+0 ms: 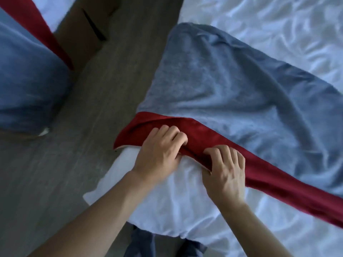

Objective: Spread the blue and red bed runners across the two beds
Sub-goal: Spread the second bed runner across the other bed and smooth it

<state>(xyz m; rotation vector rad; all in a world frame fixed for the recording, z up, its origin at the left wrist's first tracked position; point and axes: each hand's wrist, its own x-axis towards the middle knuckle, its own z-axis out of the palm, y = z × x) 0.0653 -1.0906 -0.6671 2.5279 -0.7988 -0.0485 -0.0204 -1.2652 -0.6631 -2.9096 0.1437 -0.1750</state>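
Left hand (160, 152), right hand (225, 170) grip red runner (274, 179).

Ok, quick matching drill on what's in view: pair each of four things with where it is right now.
Things:
1. red runner
2. blue runner
3. left hand
4. floor

Places:
A. between the two beds
B. gripping the red strip nearer its loose end
C. rumpled over the near bed's corner, beyond the red strip
D. lying diagonally across the white sheet

Pairs: 1-D, 2-C, 3-B, 4-A
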